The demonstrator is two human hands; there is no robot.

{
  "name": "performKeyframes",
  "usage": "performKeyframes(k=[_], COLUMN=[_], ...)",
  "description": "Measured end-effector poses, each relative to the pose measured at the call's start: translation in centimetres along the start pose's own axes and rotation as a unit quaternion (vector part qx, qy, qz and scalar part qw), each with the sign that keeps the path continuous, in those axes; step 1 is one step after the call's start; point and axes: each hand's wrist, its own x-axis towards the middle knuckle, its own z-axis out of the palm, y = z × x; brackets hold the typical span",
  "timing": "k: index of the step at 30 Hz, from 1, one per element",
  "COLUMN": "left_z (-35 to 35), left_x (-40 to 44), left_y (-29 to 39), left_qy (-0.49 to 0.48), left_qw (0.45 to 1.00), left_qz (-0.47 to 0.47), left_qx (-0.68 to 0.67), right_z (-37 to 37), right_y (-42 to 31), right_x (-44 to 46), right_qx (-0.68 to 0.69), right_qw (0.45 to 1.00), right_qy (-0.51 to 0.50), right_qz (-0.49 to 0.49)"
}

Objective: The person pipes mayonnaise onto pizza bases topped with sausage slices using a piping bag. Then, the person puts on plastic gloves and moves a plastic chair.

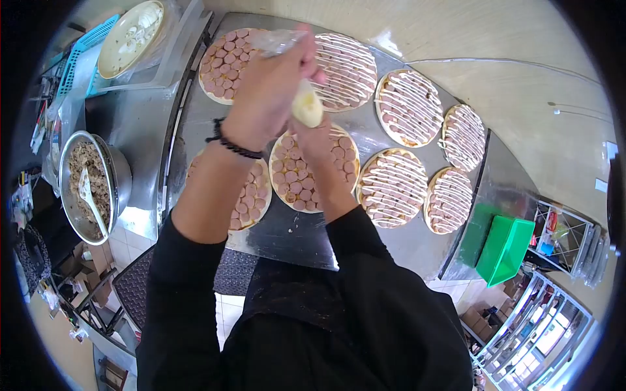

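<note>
Both my hands are on a clear plastic piping bag [308,107] filled with a pale cream-coloured sauce. My left hand [270,91], with a dark beaded bracelet at the wrist, is closed round the upper part, and loose plastic [279,42] sticks out above it. Lower down, my right hand [314,138] is wrapped round the bag; its fingertips are partly hidden. Beneath it lies a pizza [303,186] topped with sausage slices. A far-left pizza [222,68] and a near-left pizza [251,199] show bare slices. White sauce lines stripe the pizza [345,72] behind my hands.
Several striped pizzas, including one at near right [391,189], cover the right part of the steel table [280,238]. At left are a bowl of minced filling [91,166] with a white spoon and a cream-smeared bowl [134,39]. A green bin [505,251] is right.
</note>
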Motion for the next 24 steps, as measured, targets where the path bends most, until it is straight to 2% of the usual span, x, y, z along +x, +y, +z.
performKeyframes(k=[1,2,3,4,5,7,8,9,10,11,12,14,16,17,19,20,21,22,23,24], left_z=[-0.2,0.2,1.3,2.9,3.6,3.4,3.4,2.1,0.5,-0.6,-1.5,-1.0,2.4,3.2,4.6,2.1,0.4,-0.4,-0.4,-0.4], left_x=[-0.1,-0.2,-0.4,-0.8,-1.2,-1.6,-1.9,-1.7,-1.3,-1.1,-0.9,-1.2,-1.9,-2.5,-3.3,-2.7,-2.7,-2.6,-2.4,-2.5], left_y=[0.4,-0.5,-1.3,-2.0,-2.3,-1.8,-1.7,-1.5,-1.2,-0.8,-0.4,-1.1,-3.4,-2.8,-1.7,-2.9,-2.0,-1.0,-0.6,-0.4], left_qy=[0.033,0.010,0.012,-0.021,-0.053,-0.040,-0.031,0.018,0.067,0.064,0.028,-0.006,-0.038,-0.037,0.008,-0.016,0.031,0.079,0.078,0.079], left_qw=[0.999,0.999,0.999,0.998,0.990,0.992,0.992,0.995,0.994,0.994,0.999,0.999,0.987,0.988,0.979,0.984,0.993,0.995,0.996,0.996], left_qz=[0.017,-0.007,-0.010,-0.056,-0.101,-0.094,-0.091,-0.076,-0.057,-0.057,-0.038,-0.025,-0.062,-0.060,-0.117,-0.054,-0.052,-0.048,-0.045,-0.045], left_qx=[-0.007,-0.030,-0.032,0.027,0.085,0.079,0.076,0.066,0.057,0.061,0.019,-0.027,0.142,0.140,0.164,0.170,0.098,0.025,0.026,0.023], right_z=[0.3,0.4,-1.6,-4.3,-6.5,-6.7,-5.5,-3.2,-0.4,1.5,1.0,-1.0,-6.4,-6.1,-6.2,-5.2,-1.9,1.2,2.9,2.1], right_y=[0.3,0.6,0.1,-2.8,-3.7,-3.2,-2.3,-0.9,0.4,1.1,0.6,-1.1,-3.1,-3.6,-4.4,-2.6,-0.1,0.7,1.1,0.9], right_x=[-0.2,-0.6,-0.8,-0.8,-0.8,-1.1,-1.5,-1.8,-2.2,-2.2,-2.3,-3.0,-2.2,-2.2,-2.7,-2.9,-3.4,-3.9,-4.0,-3.9], right_qx=[-0.076,-0.153,-0.063,0.029,-0.022,0.066,0.003,-0.059,-0.109,-0.158,-0.156,-0.312,-0.086,-0.087,0.112,-0.015,-0.075,-0.085,-0.094,-0.094], right_qw=[0.995,0.981,0.995,0.999,0.998,0.993,0.997,0.996,0.993,0.987,0.987,0.946,0.996,0.996,0.989,0.997,0.996,0.996,0.994,0.994], right_qy=[0.048,0.097,0.066,0.034,0.045,0.092,0.082,0.071,0.034,-0.003,0.002,0.055,0.012,0.011,0.073,0.010,0.049,0.000,-0.048,-0.046], right_qz=[-0.039,-0.075,-0.043,-0.013,0.025,0.023,0.005,-0.016,0.008,0.030,0.029,-0.074,-0.003,-0.004,0.070,0.072,-0.003,0.006,0.014,0.015])
